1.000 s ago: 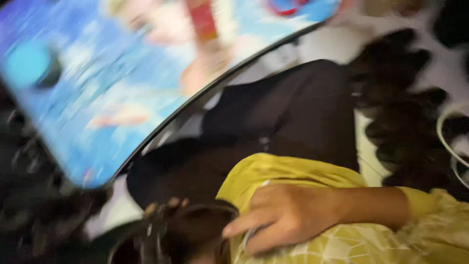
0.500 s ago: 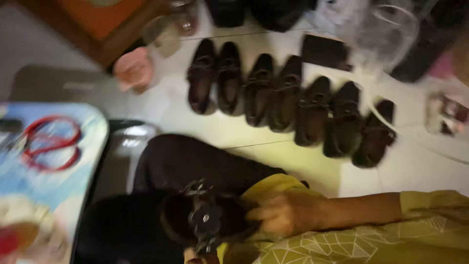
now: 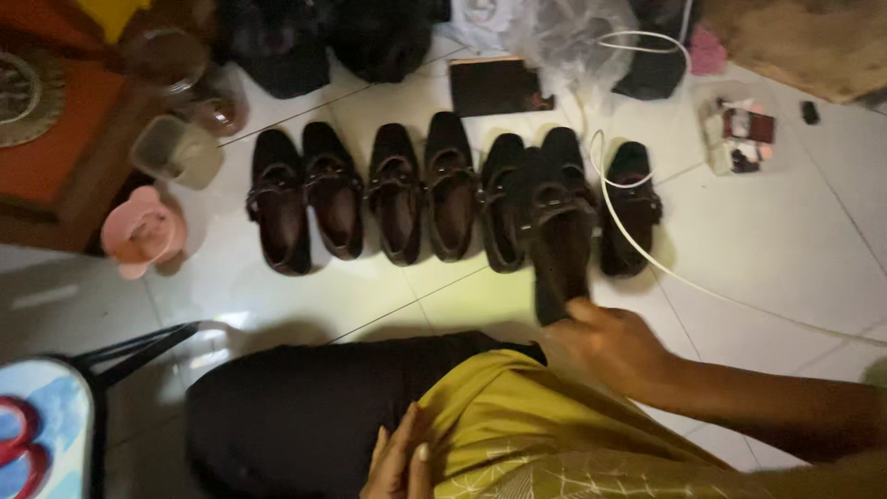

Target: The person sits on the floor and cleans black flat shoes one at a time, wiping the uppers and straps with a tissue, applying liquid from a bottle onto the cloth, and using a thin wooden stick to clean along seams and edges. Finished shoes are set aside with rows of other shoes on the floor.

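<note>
Several dark buckled loafers point(image 3: 397, 194) stand in a row on the white tile floor point(image 3: 785, 249). My right hand point(image 3: 610, 346) reaches forward and grips the heel of one more dark loafer point(image 3: 554, 240), which lies toe-away in the row, between two other shoes near its right end. My left hand point(image 3: 397, 457) rests on my lap at the edge of my yellow garment point(image 3: 517, 416) and black trousers point(image 3: 305, 416), holding nothing.
A white cable point(image 3: 637, 245) loops past the rightmost shoe. A pink cup point(image 3: 143, 231), a clear tub point(image 3: 176, 152) and a wooden table point(image 3: 55, 148) sit at left. Black bags point(image 3: 323, 37), a dark wallet point(image 3: 494, 85) and a small box point(image 3: 739, 134) lie behind. A blue tray point(image 3: 42, 430) is bottom left.
The view has swung from my lap to the floor. My right hand has moved from my lap out to the row, carrying a loafer into line with the others.
</note>
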